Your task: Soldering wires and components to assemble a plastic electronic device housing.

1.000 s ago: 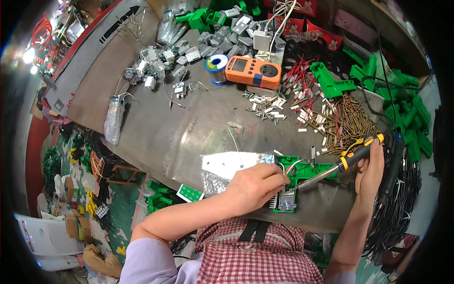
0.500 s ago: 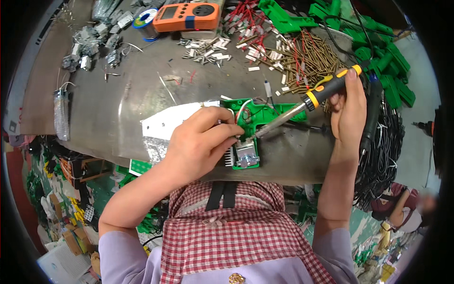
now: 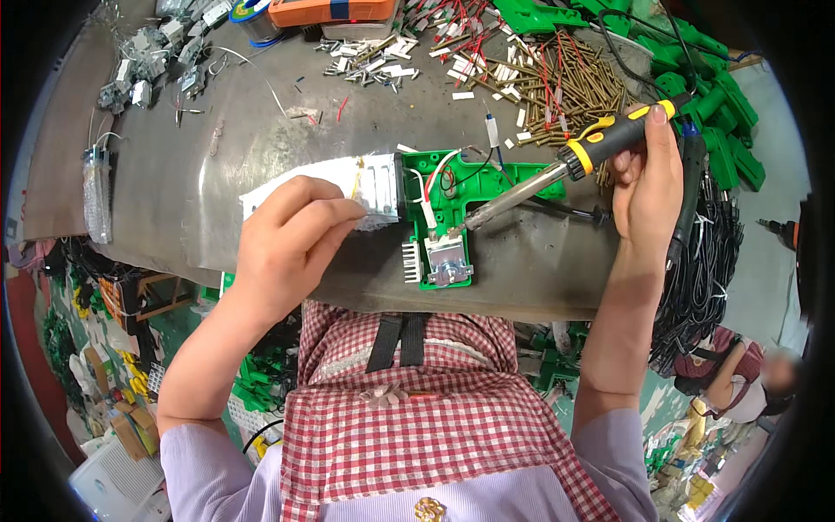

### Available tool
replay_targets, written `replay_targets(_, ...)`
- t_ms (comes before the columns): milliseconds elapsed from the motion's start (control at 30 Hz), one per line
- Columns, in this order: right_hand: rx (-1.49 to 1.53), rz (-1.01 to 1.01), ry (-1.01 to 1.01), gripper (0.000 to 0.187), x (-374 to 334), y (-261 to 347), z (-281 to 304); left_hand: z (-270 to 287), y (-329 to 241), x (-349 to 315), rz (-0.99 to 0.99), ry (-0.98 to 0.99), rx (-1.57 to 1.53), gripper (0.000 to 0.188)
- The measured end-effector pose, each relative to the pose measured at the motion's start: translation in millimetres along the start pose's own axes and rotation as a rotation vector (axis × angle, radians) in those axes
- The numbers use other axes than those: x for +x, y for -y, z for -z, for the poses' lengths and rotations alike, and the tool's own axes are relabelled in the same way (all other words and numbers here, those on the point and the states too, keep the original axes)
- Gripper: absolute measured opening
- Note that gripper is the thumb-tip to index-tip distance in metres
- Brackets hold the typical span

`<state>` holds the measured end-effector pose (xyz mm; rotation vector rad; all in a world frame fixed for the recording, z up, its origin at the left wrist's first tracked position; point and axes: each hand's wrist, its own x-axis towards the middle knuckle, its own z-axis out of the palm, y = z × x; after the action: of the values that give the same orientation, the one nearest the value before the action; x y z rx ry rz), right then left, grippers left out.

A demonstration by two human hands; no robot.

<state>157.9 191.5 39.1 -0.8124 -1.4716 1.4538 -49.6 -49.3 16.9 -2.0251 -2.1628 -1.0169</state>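
The left hand [image 3: 300, 235], at nine o'clock from the green housing [image 3: 513, 180], has thumb and fingertips drawn close together over the silvery-white sleeve [image 3: 379, 183]; whether they pinch anything thin, I cannot tell. The right hand [image 3: 651, 187], at three o'clock, curls round the black-and-yellow soldering iron [image 3: 613, 141], its tip by the metal component [image 3: 448, 264] at the housing's six o'clock end. The housing lies near the bench edge. Farther out, brass rods [image 3: 581, 83] lie at one o'clock, black cables [image 3: 709, 270] at four, the orange meter [image 3: 322, 10] at eleven.
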Motion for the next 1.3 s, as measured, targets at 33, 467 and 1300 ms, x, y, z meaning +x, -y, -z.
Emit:
replay_targets(33,0.006,-0.003,-0.015,0.03,0,0,0,0,-3,1,-0.011,-0.031,-0.06,0.019)
replay_targets(467,0.008,0.027,0.033,0.03,1,-2,2,-21,-18,10,-0.107,-0.073,-0.058,0.016)
replay_targets(1300,0.002,0.042,0.042,0.03,1,-2,1,-29,-22,7,-0.084,-0.111,-0.087,0.015)
